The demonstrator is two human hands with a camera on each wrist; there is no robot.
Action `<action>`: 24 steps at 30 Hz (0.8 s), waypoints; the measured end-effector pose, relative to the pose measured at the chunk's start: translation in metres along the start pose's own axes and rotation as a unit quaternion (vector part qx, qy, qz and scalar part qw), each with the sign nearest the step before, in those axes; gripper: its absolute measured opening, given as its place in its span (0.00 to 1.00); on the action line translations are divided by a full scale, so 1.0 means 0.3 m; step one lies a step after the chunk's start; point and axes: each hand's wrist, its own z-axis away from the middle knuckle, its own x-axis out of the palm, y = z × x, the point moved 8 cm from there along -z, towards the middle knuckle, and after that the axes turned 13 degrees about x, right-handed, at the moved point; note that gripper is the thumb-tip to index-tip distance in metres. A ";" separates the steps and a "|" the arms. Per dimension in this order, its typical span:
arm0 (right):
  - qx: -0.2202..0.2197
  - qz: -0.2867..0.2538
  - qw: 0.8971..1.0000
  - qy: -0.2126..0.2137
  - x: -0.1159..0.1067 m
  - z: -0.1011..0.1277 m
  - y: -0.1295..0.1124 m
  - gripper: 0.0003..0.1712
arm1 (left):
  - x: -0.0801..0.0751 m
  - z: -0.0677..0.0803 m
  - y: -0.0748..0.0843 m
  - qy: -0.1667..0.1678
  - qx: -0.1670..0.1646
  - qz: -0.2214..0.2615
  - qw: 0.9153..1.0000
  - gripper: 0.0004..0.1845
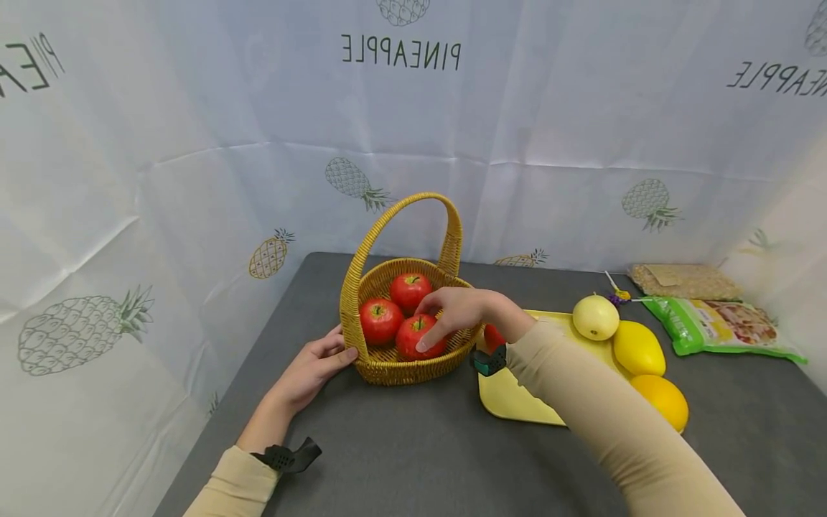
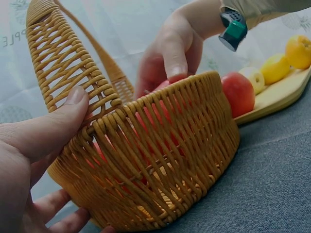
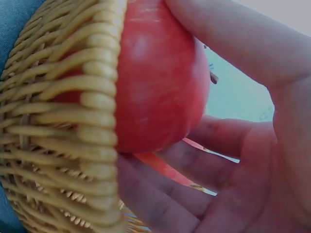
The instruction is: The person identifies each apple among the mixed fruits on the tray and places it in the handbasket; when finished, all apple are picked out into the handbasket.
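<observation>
A yellow woven basket [image 1: 400, 373] with a tall handle stands on the grey table. Inside it lie a red apple at the back [image 1: 410, 291], another at the left [image 1: 375, 330] and a third at the front right. My right hand [image 1: 460, 310] grips that front-right apple [image 3: 160, 77], thumb on one side and fingers round the other, at the basket's rim. My left hand [image 1: 313, 370] holds the basket's left end; in the left wrist view its thumb lies at the handle's base and its fingers lower on the wicker wall.
A pale yellow tray [image 1: 517, 402] right of the basket bears a red apple [image 2: 238, 94], partly behind my right arm, a pale round fruit [image 1: 595, 317], a yellow mango-like fruit [image 1: 638, 348] and an orange fruit [image 1: 662, 401]. Food bags [image 1: 730, 327] lie farther right. A white curtain [image 1: 549, 108] hangs behind.
</observation>
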 end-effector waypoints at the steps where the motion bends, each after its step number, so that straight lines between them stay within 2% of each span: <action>1: -0.001 0.005 1.000 -0.002 0.005 -0.004 -0.002 0.41 | 0.001 0.001 0.001 0.000 -0.001 0.001 1.000 0.16; 11: -0.002 0.041 0.999 0.000 0.033 -0.024 -0.025 0.41 | -0.001 0.006 -0.002 0.006 -0.006 0.004 1.000 0.13; 24: -0.005 0.035 0.999 -0.009 0.038 -0.004 -0.019 0.43 | -0.001 -0.006 -0.001 0.002 -0.002 0.003 1.000 0.16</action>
